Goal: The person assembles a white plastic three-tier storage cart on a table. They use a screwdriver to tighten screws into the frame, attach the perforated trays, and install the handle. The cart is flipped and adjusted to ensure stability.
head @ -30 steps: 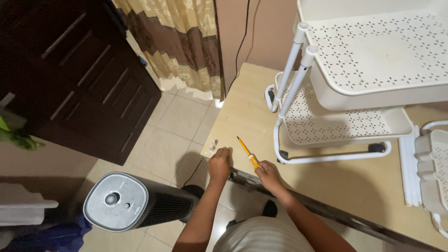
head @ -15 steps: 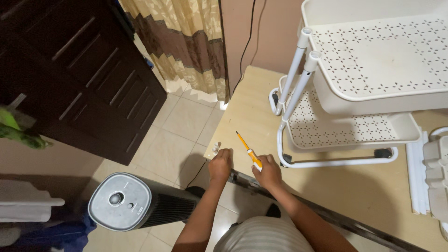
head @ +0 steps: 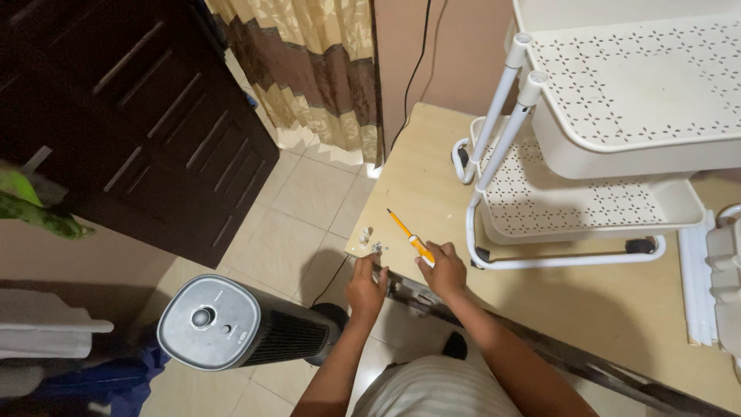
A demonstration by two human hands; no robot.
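A pale wooden table (head: pixel 432 177) is seen from above, with both hands set at its near left corner. The left hand (head: pixel 365 284) is laid on the table's near edge with its fingers curled down over it; whether anything is pinched there cannot be told. The right hand (head: pixel 443 269) is rested on the tabletop just to the right, its fingers closed around the handle of a yellow screwdriver (head: pixel 409 236), whose shaft is pointed away toward the far left. A few small pale screws or fittings (head: pixel 369 241) are scattered at the corner, just left of the screwdriver and just beyond the left hand. A dark metal rail (head: pixel 540 347) is run along the near edge of the table, under the right forearm. Farther right, much of the tabletop is taken up by a white perforated trolley (head: pixel 617 100) lying on its side, its tube frame (head: pixel 502 116) near the right hand. On the tiled floor to the near left a grey tower fan (head: pixel 231 324) is stood, with a dark wardrobe (head: pixel 131 116) and a brown patterned curtain (head: pixel 316 69) farther off.
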